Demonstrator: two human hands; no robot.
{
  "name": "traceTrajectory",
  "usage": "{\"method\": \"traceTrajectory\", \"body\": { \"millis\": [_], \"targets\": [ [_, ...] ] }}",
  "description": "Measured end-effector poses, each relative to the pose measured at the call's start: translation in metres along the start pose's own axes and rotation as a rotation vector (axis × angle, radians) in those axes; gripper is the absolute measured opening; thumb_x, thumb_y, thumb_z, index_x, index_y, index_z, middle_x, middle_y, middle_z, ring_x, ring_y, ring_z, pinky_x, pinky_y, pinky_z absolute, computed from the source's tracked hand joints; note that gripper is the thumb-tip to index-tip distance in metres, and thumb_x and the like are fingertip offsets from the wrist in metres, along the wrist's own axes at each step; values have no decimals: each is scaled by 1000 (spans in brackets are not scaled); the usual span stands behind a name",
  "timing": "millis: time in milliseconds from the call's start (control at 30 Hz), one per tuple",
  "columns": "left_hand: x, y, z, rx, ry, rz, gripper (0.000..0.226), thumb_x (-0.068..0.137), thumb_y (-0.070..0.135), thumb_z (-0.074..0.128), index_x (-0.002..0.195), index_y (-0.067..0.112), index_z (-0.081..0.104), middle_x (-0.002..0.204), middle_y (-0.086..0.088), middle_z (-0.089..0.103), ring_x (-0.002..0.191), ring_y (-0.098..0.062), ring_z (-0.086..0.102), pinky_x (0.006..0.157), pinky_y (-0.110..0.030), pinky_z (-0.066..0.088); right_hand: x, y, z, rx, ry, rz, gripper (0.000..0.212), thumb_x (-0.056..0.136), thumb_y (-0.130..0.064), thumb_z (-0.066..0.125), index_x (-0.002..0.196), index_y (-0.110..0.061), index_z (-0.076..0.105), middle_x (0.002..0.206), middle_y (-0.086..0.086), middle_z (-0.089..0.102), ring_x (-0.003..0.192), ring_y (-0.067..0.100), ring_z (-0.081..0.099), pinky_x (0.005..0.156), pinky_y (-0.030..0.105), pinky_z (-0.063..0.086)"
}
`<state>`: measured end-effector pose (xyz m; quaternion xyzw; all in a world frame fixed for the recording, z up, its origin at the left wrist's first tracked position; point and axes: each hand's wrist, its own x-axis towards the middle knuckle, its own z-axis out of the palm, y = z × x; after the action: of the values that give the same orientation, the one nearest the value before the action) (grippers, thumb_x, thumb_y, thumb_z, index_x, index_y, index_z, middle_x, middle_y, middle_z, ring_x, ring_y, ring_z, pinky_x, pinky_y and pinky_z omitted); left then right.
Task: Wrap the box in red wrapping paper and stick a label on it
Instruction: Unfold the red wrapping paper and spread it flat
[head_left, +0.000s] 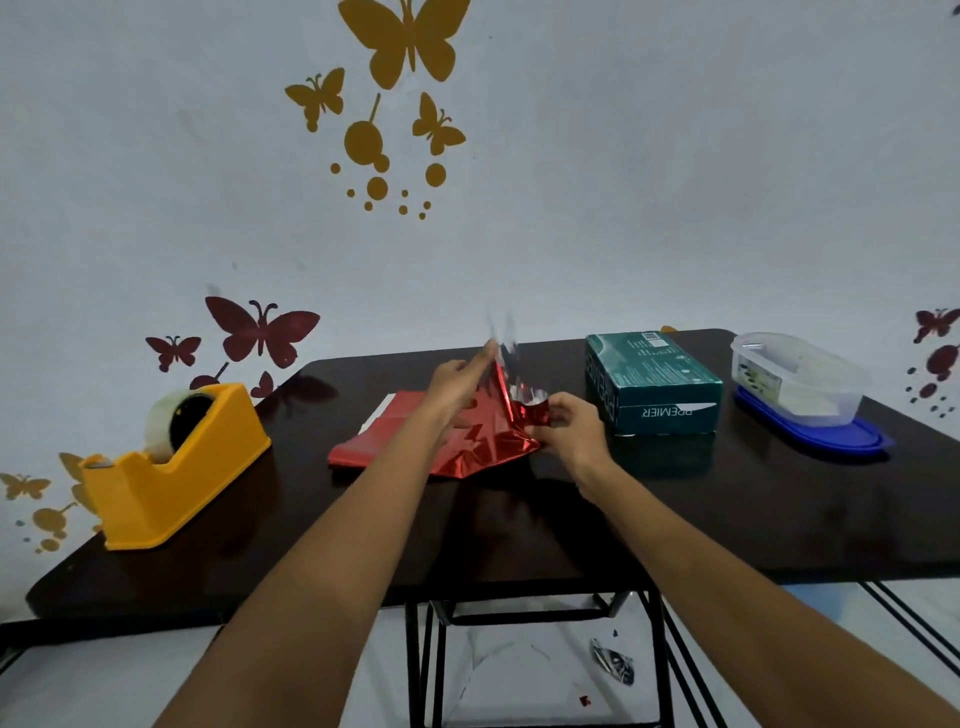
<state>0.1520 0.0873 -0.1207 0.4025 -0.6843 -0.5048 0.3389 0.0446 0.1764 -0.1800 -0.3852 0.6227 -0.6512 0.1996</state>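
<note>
Shiny red wrapping paper (483, 447) with a silver back lies folded in the middle of the dark table (727, 519). My left hand (457, 387) pinches a flap of it and holds that flap up, silver side showing. My right hand (571, 423) grips a curled corner of the paper at the sheet's right edge. A green box marked PREMIER (654, 384) stands just right of my right hand, apart from the paper. A white strip (376, 415) peeks out at the paper's far left edge.
A yellow tape dispenser (171, 467) with a clear roll sits at the table's left front. A clear plastic tub (795, 379) stands on its blue lid (831, 441) at the right. A crumpled foil scrap (613, 665) lies on the floor under the table.
</note>
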Motion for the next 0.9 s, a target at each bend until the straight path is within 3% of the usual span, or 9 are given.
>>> {"method": "traceTrajectory", "body": {
  "millis": [133, 200, 267, 367, 533, 600, 733, 833, 900],
  "targets": [
    [12, 2, 13, -45, 156, 1, 27, 74, 16, 78, 93, 3, 64, 96, -15, 69, 74, -22, 62, 60, -29, 47, -8, -7, -6, -58, -149, -51, 18, 78, -28, 73, 77, -16, 60, 90, 11, 70, 85, 24, 66, 74, 38, 54],
    [14, -1, 13, -90, 231, 21, 20, 74, 8, 76, 91, 2, 66, 89, -13, 70, 69, -19, 62, 61, -26, 48, -6, -10, -11, -67, -66, 42, 56, 78, -66, 53, 83, -11, 63, 92, 9, 70, 85, 23, 65, 79, 43, 53],
    [8, -1, 10, -62, 194, 100, 12, 79, 11, 74, 78, 3, 65, 70, -3, 62, 57, -8, 58, 53, -16, 44, 3, -19, -15, 26, 20, 166, 74, 81, -75, 32, 101, -11, 61, 105, 9, 65, 97, 26, 61, 87, 47, 50],
    [-3, -4, 7, 11, 33, 202, 19, 83, 13, 71, 66, 10, 62, 70, -1, 62, 60, -4, 57, 56, -9, 44, 19, -34, -16, 94, -72, 287, 85, 82, -74, 31, 135, -9, 42, 132, 12, 52, 121, 29, 48, 99, 50, 36],
    [-8, -12, 2, -95, -181, 64, 34, 93, 31, 56, 117, 8, 65, 125, -6, 61, 116, -21, 55, 102, -42, 42, 26, -44, 7, 134, -236, 335, 82, 80, -56, 61, 136, 2, 42, 133, 18, 51, 109, 28, 57, 88, 32, 48],
    [-7, -13, 1, -259, -98, 30, 21, 95, 17, 53, 108, 6, 65, 112, -13, 64, 92, -22, 63, 82, -36, 50, 27, -40, 17, 227, -95, 325, 52, 87, -32, 64, 119, 8, 54, 96, 16, 64, 70, 20, 60, 56, 23, 52],
    [-5, -12, -21, -679, 286, -75, 12, 93, 3, 50, 84, 4, 58, 71, -9, 57, 57, -18, 57, 53, -27, 51, 35, -36, 19, 400, 135, 350, 18, 93, -21, 57, 83, -7, 55, 84, 11, 57, 64, 18, 52, 56, 30, 46],
    [-4, -19, -50, -996, 401, -124, 18, 92, -3, 45, 77, 5, 50, 75, -8, 55, 64, -16, 57, 80, -32, 56, 44, -42, 7, 665, 292, 379, 16, 95, -21, 54, 100, -6, 58, 105, 16, 61, 91, 30, 62, 69, 40, 54],
    [-10, -31, -61, -1043, 446, -143, 11, 90, -7, 44, 89, 1, 51, 80, -8, 56, 69, -17, 58, 88, -33, 52, 49, -44, 1, 769, 356, 373, 14, 95, -21, 53, 86, -11, 56, 115, 16, 61, 105, 32, 61, 84, 44, 53]
  ]
}}
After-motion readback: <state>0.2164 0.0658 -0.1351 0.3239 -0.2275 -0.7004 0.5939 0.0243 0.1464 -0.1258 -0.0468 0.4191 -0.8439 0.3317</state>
